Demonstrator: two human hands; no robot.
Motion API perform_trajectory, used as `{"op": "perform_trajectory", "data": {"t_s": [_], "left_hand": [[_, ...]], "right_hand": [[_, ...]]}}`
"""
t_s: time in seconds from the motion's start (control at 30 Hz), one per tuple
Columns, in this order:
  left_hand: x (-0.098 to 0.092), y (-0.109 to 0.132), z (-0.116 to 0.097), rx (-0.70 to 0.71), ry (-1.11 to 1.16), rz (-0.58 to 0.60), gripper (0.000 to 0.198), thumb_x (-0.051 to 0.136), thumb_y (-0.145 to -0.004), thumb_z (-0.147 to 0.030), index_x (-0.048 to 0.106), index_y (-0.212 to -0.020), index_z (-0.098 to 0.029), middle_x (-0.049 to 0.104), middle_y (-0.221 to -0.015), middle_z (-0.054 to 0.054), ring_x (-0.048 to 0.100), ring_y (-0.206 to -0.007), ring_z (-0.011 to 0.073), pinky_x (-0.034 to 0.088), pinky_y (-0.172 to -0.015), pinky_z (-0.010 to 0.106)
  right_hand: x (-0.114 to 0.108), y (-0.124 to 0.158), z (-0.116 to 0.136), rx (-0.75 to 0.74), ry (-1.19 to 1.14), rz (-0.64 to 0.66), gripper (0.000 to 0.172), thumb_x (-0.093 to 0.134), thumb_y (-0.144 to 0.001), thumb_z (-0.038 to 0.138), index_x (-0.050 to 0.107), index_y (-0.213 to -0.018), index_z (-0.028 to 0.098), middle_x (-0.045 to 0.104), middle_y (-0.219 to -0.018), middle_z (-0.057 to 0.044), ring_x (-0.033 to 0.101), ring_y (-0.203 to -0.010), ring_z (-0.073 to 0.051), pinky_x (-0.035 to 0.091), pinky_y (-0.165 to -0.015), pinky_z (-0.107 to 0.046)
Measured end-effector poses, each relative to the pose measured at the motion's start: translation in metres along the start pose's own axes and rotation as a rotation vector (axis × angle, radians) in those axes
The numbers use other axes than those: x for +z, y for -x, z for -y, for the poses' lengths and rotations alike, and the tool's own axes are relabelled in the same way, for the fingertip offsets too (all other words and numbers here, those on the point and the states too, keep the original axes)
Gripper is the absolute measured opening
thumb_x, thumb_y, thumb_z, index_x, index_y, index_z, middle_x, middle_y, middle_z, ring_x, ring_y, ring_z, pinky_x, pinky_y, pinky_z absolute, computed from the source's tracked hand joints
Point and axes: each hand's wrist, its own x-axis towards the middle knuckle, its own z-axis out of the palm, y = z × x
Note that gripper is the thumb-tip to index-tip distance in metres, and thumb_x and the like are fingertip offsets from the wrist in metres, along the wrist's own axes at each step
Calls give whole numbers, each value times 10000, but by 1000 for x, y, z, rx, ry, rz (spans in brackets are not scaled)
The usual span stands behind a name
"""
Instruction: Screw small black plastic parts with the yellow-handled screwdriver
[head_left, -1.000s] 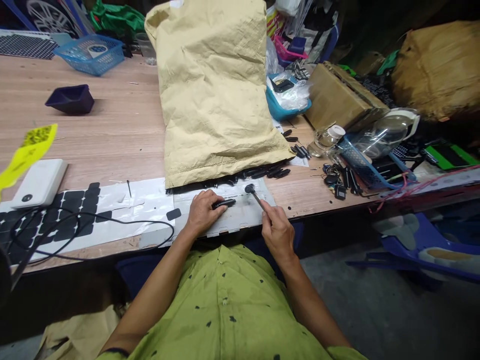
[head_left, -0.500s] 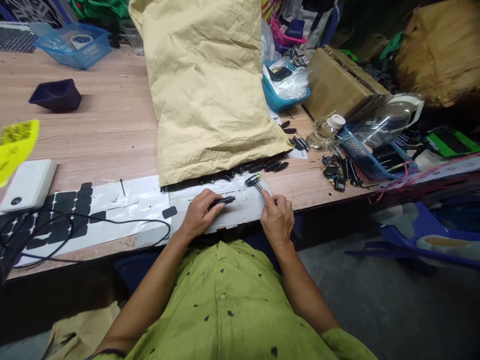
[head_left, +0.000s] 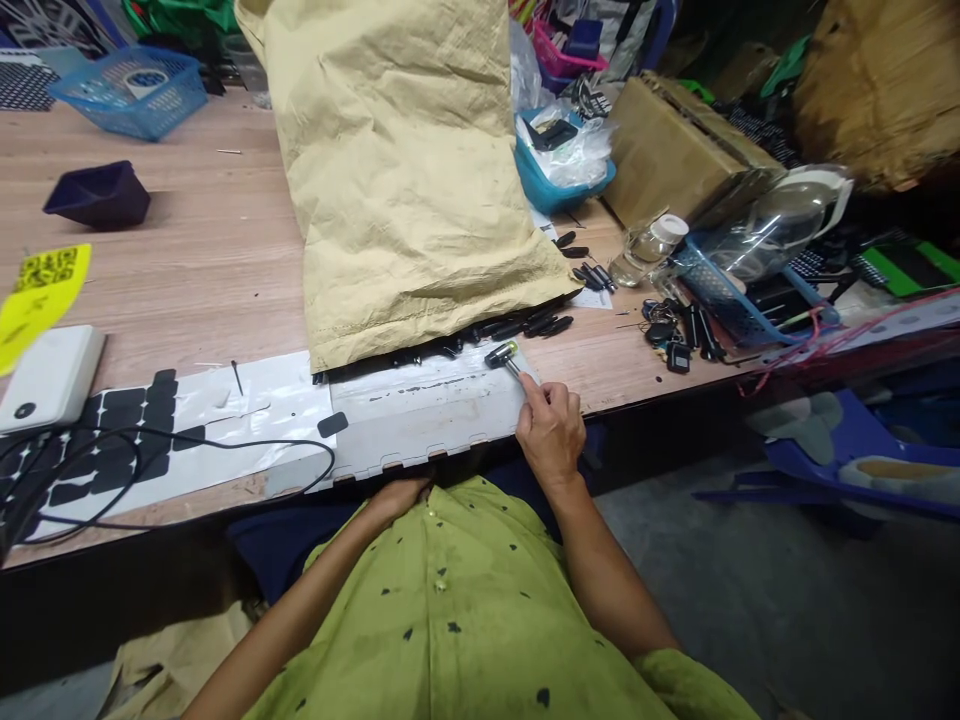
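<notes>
My right hand [head_left: 553, 430] is wrapped round the handle of a small hammer [head_left: 501, 354], whose black and yellow-green head rests over the light grey board [head_left: 427, 420] at the table's front edge. My left hand [head_left: 401, 497] is below that edge, against the green shirt; its fingers are mostly hidden, and whatever it may hold cannot be seen. Just beyond the board lies a large tan cloth sack [head_left: 420, 200], with several black pieces [head_left: 547, 325] poking out along its lower hem.
White sheets with black stickers [head_left: 124, 430], a cable and a white box [head_left: 56, 375] lie at the left. A purple tray [head_left: 100, 195] and blue basket [head_left: 135, 90] stand behind. At the right are a bottle [head_left: 646, 250], key fobs [head_left: 679, 357] and a cardboard box [head_left: 671, 160].
My left hand has drawn back from the board to below the table edge, and the black piece it held is out of sight. My right hand still holds the hammer in nearly the same place.
</notes>
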Motion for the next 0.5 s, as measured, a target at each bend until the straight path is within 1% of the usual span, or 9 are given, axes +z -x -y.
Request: {"op": "perform_trajectory", "data": {"t_s": [0.03, 0.1, 0.17, 0.2, 0.27, 0.33, 0.37, 0.43, 0.5], "left_hand": [[1, -2, 2, -24, -1, 2, 505, 426, -934, -641, 768, -841, -282, 781, -749, 68, 762, -834, 302, 589, -675, 390], [1, -4, -1, -130, 6, 83, 526, 403, -940, -646, 781, -905, -283, 806, -872, 79, 760, -944, 317, 599, -763, 424], [-3, 0, -10, -219, 11, 140, 533, 419, -930, -657, 788, -947, -273, 810, -959, 96, 747, -1015, 336, 594, -824, 450], [-6, 3, -15, -225, 23, 167, 532, 441, -919, -662, 790, -960, -263, 809, -982, 104, 742, -1033, 342, 590, -844, 455], [-15, 14, -30, -125, 73, 225, 505, 508, -892, -649, 793, -981, -242, 807, -1023, 110, 738, -1038, 340, 581, -872, 442], [-29, 26, -47, 45, 140, 287, 457, 556, -880, -599, 792, -1020, -234, 802, -1075, 96, 738, -1021, 314, 570, -891, 414], [-38, 30, -57, 103, 146, 292, 439, 562, -884, -570, 788, -1053, -235, 799, -1094, 86, 739, -996, 299, 568, -880, 402], [-58, 30, -75, 143, 139, 215, 432, 532, -911, -543, 782, -1072, -230, 801, -1026, 65, 736, -928, 270, 571, -814, 368], [-77, 16, -87, 106, 96, 45, 432, 508, -932, -524, 768, -1078, -212, 787, -915, 60, 719, -816, 244, 558, -716, 342]], "right_hand": [[0, 0, 0, -2, -4, -2, 497, 494, -880, 94, 703, -1295, 271, 570, -977, -107, 452, -872, -250, 387, -724, -348], [1, 0, -1, -4, -17, -5, 506, 506, -868, 97, 697, -1303, 272, 568, -982, -108, 450, -876, -250, 389, -724, -348], [1, 1, -1, -4, -26, -4, 517, 520, -854, 99, 693, -1308, 276, 566, -986, -108, 453, -884, -250, 393, -726, -345], [1, 1, -1, -2, -27, -2, 521, 525, -849, 100, 693, -1309, 278, 565, -989, -107, 455, -886, -250, 395, -725, -344], [1, 1, 0, -1, -18, -1, 516, 524, -850, 100, 695, -1303, 278, 568, -994, -107, 457, -885, -249, 394, -719, -342], [1, 1, 1, -6, 5, -14, 500, 512, -861, 96, 704, -1287, 274, 576, -986, -105, 459, -881, -248, 389, -712, -343], [1, 0, 1, -10, 17, -24, 493, 506, -866, 94, 708, -1279, 272, 579, -981, -104, 460, -879, -248, 387, -710, -344], [1, 0, 1, -16, 28, -38, 485, 503, -871, 93, 713, -1271, 270, 579, -973, -104, 461, -877, -249, 385, -710, -346], [1, 0, 0, -15, 20, -33, 487, 506, -871, 96, 709, -1277, 272, 573, -975, -107, 459, -879, -251, 386, -711, -347]]}}
